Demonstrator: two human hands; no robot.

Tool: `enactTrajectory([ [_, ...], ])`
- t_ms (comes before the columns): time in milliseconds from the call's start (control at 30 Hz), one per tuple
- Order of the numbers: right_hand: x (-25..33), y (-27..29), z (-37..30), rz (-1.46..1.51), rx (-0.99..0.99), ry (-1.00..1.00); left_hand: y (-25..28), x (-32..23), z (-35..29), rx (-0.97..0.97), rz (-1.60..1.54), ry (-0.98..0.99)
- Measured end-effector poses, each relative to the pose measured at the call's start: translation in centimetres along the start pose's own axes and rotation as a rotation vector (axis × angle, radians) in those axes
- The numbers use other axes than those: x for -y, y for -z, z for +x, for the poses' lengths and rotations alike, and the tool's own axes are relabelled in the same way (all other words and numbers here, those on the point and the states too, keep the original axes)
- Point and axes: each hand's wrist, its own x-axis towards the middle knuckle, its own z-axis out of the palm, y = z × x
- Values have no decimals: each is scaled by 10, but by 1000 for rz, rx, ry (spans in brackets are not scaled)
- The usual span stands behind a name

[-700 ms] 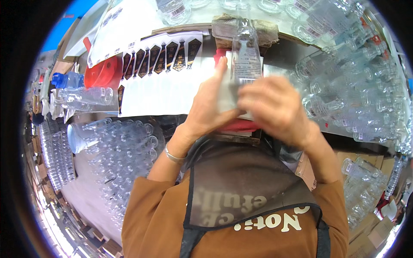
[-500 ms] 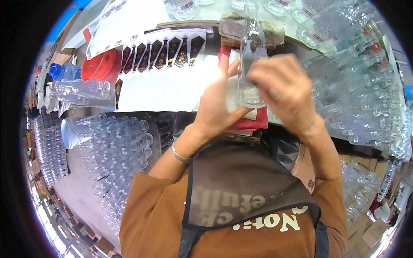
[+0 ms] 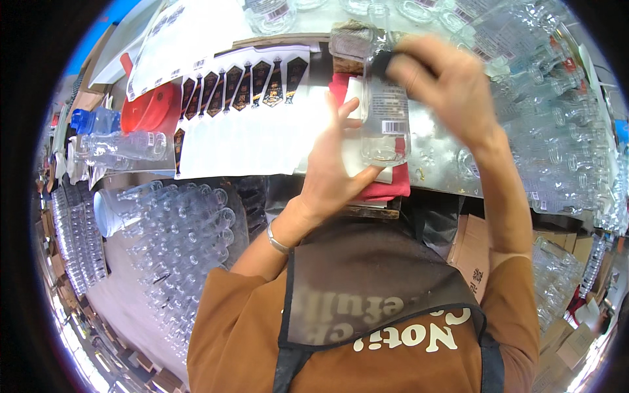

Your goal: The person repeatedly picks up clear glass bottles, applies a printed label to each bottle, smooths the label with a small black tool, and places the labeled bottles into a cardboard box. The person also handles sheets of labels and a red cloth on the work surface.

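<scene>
A clear glass bottle (image 3: 386,111) lies in front of me, its base toward me and its neck on a cloth-wrapped block (image 3: 349,40). Fine print and a barcode show on it. Beneath it are a red cloth (image 3: 388,190) and a white pad. My left hand (image 3: 331,157) is beside the bottle's left side, fingers apart, thumb reaching toward the base; whether it touches the glass is unclear. Over the bottle's shoulder is my right hand (image 3: 449,85), fingers smeared by motion. A black patch (image 3: 380,65) sits at its fingertips, too blurred to name.
A sheet of black tie-shaped labels (image 3: 242,131) lies to the left, near a red plastic dish (image 3: 152,108) and a bottle on its side (image 3: 121,147). Many bottles (image 3: 544,137) crowd the right side. More bottles (image 3: 177,242) stand below the table's left edge.
My right hand has moved up and slightly right, from the bottle's body to its shoulder. The print and barcode now show. My left hand stays nearly in place.
</scene>
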Motion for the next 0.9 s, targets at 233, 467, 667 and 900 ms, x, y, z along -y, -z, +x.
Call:
enactTrajectory([
  [233,10,-20,-31,83,-75,362,12,2,2,173,64,31],
  [467,9,-24,-60,234,13,412,16,9,6,220,9,82],
  [667,-49,-20,-47,328,-330,161,16,11,6,226,-46,67],
  [900,-23,-20,-75,281,-172,133,17,4,1,214,19,100],
])
